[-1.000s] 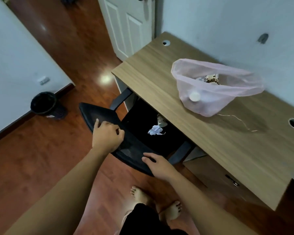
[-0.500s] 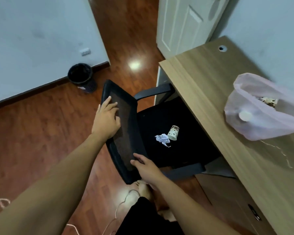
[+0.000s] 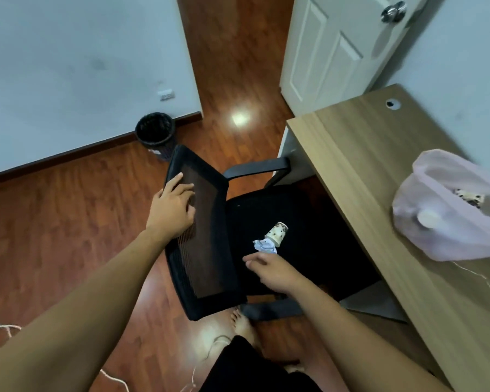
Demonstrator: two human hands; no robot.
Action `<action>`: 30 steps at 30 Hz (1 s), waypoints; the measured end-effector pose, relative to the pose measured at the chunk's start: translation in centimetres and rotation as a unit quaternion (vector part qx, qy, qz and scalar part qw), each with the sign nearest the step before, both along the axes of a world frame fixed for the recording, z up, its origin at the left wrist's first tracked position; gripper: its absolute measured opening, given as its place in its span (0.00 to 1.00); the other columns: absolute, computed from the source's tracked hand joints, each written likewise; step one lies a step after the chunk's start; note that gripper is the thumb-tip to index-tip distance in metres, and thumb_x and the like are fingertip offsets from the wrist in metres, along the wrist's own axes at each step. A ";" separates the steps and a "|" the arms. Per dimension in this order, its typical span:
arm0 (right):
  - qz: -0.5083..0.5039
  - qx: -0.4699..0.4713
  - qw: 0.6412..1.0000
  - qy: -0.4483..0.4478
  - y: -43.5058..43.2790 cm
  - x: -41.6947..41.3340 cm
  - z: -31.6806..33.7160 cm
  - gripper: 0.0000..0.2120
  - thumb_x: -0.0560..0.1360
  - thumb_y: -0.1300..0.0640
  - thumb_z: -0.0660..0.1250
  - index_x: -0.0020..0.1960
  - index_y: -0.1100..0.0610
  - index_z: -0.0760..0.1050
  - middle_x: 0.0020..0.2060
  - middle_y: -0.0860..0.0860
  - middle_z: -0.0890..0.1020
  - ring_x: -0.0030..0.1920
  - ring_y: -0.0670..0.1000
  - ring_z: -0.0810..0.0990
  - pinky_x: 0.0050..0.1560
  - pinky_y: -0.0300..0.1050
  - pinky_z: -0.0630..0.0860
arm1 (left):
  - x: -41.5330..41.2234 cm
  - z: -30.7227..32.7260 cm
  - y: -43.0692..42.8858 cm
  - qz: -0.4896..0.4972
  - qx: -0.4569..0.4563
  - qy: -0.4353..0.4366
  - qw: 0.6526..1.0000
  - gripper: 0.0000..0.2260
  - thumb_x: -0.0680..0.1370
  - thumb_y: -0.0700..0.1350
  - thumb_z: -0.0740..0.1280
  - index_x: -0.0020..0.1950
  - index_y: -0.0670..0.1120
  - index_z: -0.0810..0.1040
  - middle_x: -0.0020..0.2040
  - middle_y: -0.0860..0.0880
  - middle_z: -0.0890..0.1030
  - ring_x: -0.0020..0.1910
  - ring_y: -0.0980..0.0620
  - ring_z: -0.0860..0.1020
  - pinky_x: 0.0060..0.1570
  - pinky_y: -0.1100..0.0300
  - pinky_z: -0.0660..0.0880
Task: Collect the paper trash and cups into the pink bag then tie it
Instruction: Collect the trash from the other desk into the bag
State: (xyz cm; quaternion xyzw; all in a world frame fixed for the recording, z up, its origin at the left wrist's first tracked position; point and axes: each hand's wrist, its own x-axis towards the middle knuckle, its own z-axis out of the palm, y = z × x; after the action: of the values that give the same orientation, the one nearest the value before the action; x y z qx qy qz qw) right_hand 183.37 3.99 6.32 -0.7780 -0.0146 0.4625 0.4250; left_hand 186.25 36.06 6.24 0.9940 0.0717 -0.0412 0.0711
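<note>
Flat-fingered on the chair back (image 3: 207, 244), the left grip (image 3: 171, 210) likely steadies it — the right grip (image 3: 269, 271), loose and empty, hovers near the crumpled paper (image 3: 265, 246) and cup (image 3: 277, 233) on the seat (image 3: 309, 216)

Glossy wood floor (image 3: 68, 222), matt mesh chair back (image 3: 204, 236), seemingly thin plastic bag (image 3: 447, 222).

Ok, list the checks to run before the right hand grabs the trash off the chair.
1. Right hand free: ok, fingers relaxed, holding nothing, just short of the paper.
2. Crumpled paper and cup exposed on the chair seat: ok, side by side, nothing over them.
3. Chair steadied: ok, left hand rests on the backrest.
4. Pink bag mouth open: ok, it gapes open on the desk.
5. Cup empty: cannot tell, its inside is not visible.
</note>
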 end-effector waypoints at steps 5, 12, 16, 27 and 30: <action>-0.082 -0.040 0.991 -0.101 -8.1 5.1 4.1 0.11 0.86 0.52 0.68 0.64 0.51 0.86 0.49 0.40 0.85 0.42 0.32 0.82 0.50 0.32 0.78 | 4.1 3.1 -5.2 0.079 0.035 0.116 0.990 0.16 0.83 0.52 0.60 0.64 0.50 0.84 0.73 0.48 0.77 0.83 0.41 0.61 0.72 0.15 0.38; -0.254 -0.080 0.938 -0.222 -21.5 9.6 11.1 0.10 0.86 0.53 0.67 0.59 0.47 0.87 0.57 0.45 0.88 0.60 0.45 0.84 0.67 0.50 0.80 | 13.2 7.4 -18.4 -0.042 -0.199 0.129 0.970 0.12 0.81 0.56 0.62 0.55 0.58 0.86 0.60 0.53 0.84 0.65 0.44 0.78 0.76 0.25 0.62; -0.304 -0.108 0.896 -0.304 -28.4 11.2 15.4 0.10 0.86 0.56 0.66 0.59 0.48 0.86 0.56 0.45 0.88 0.56 0.42 0.84 0.65 0.49 0.79 | 16.2 10.3 -27.8 -0.092 -0.323 0.162 0.928 0.14 0.86 0.55 0.65 0.58 0.50 0.88 0.57 0.51 0.87 0.56 0.48 0.84 0.59 0.51 0.79; -0.283 -0.234 0.845 -0.389 -42.3 18.6 15.6 0.16 0.81 0.55 0.71 0.68 0.55 0.81 0.66 0.56 0.83 0.71 0.58 0.77 0.70 0.51 0.72 | 19.2 9.2 -48.2 -0.049 -0.437 0.218 0.871 0.28 0.80 0.67 0.67 0.49 0.42 0.88 0.48 0.48 0.89 0.42 0.47 0.83 0.44 0.55 0.79; -0.237 -0.325 0.851 -0.337 -46.1 21.8 12.4 0.26 0.78 0.48 0.74 0.74 0.51 0.77 0.72 0.59 0.79 0.77 0.64 0.71 0.75 0.62 0.70 | 19.7 8.8 -52.5 0.022 -0.482 0.273 0.832 0.30 0.78 0.71 0.68 0.55 0.44 0.87 0.54 0.48 0.90 0.41 0.49 0.82 0.41 0.57 0.73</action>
State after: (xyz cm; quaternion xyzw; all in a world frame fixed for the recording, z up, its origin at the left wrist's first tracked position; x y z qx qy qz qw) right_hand 205.18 -42.10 18.74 -0.9596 0.1791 0.0351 0.2142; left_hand 205.98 -16.49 15.06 0.7801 0.0809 -0.3388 0.5197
